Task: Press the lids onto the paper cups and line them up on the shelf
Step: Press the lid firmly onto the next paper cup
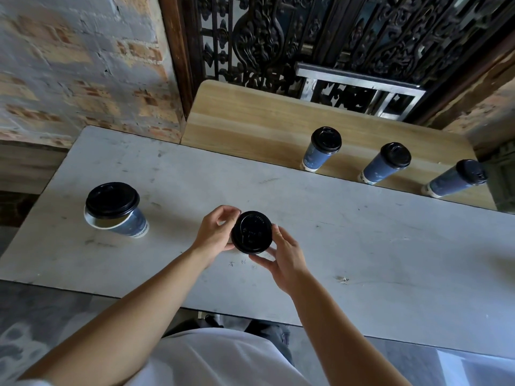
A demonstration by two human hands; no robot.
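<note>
A person in a white shirt (pixel 211 358) stands at a pale grey surface (pixel 362 246), seen from above, both bare arms reaching forward. Between the hands, near the middle of the surface, is a black lid (pixel 252 232), lying flat and facing up. The left hand (pixel 216 235) has its grip pinching the lid's left edge, thumb and fingers curled in at the rim. The right hand (pixel 284 257) holds the right and near edge, its grip curved round the rim with the thumb under the near side. What lies beneath the lid is hidden.

Well to the left on the same surface stands a blue paper cup (pixel 131 224) with a black lid on it; a strip of white rim shows below that lid on the near side.

Behind the surface is a wooden shelf (pixel 250 121). Three blue cups with black lids stand there in a row, apart from each other: left cup (pixel 320 154), middle cup (pixel 384 165), right cup (pixel 454 181).

A brick wall (pixel 83 65) and a dark iron grille (pixel 278 37) rise behind.
</note>
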